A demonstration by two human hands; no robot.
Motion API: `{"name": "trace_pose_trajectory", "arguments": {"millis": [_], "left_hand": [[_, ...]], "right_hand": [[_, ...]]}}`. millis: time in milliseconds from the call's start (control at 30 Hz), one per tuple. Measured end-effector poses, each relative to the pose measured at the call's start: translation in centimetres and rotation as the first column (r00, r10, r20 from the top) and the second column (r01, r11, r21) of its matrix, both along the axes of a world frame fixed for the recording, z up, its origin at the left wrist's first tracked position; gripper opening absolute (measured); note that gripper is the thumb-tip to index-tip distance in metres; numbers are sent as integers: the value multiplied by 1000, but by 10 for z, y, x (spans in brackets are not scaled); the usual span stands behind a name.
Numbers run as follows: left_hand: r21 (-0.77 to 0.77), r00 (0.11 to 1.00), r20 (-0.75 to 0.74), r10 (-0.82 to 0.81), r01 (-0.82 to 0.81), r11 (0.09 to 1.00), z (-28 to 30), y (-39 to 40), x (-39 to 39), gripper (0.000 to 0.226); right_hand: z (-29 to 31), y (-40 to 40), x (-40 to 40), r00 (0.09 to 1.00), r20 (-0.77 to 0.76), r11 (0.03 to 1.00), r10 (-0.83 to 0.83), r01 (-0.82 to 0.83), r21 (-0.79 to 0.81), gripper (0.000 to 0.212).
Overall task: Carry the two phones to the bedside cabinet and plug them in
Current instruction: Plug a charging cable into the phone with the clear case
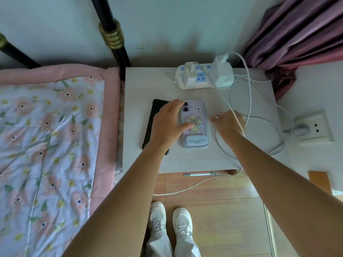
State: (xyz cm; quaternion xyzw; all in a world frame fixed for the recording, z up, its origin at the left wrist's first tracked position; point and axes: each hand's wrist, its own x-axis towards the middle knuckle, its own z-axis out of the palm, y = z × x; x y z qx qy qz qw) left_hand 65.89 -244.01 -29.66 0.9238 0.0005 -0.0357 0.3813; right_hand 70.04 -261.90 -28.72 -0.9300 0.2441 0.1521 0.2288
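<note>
Two phones lie side by side on the pale bedside cabinet. The black phone lies on the left, partly under my left hand. The purple phone lies face down, with a flower grip on its back. My left hand is spread over both, its thumb on the flower grip. My right hand hovers right of the purple phone, fingers apart, with a white charging cable running over it. I cannot see the cable's plug end.
A white power strip with two white chargers stands at the cabinet's back. Cable loops spread over the right side and hang to the floor. A wall socket is at right, the bed at left, purple curtain behind.
</note>
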Motion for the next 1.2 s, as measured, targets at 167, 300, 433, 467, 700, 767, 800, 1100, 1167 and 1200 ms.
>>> {"name": "trace_pose_trajectory", "arguments": {"millis": [167,300,433,467,700,767,800,1100,1167,1200], "left_hand": [[86,992,-31,-125,128,988,-12,-10,23,78],[164,983,-14,-182,182,969,-14,-14,32,82],[225,964,-87,-250,264,938,-11,-19,39,88],[255,962,-103,-254,272,928,-11,-19,39,89],[348,960,-103,-259,278,895,-10,-18,40,87],[304,962,-106,-251,271,913,-12,-18,39,89],[288,964,-105,-245,265,920,-13,-17,39,89],[226,968,-124,-217,241,944,-14,-14,40,92],[229,968,-121,-220,243,943,-15,-13,41,92],[231,968,-116,-220,242,942,-16,-12,41,91]], "right_hand": [[4,-1,-8,1000,0,998,10,-10,57,37],[6,-3,-20,1000,-9,990,-1,2,141,23],[5,-5,-38,999,20,989,36,-39,145,45],[6,-6,-44,999,22,987,23,-26,159,37],[7,4,-94,993,26,939,-118,103,329,20],[5,10,-107,993,20,928,-116,101,360,18],[5,12,-113,994,18,931,-105,92,353,15],[4,22,-127,990,10,941,-141,131,312,13],[4,23,-127,987,14,933,-157,144,329,14],[5,23,-127,986,16,930,-166,151,336,15]]}}
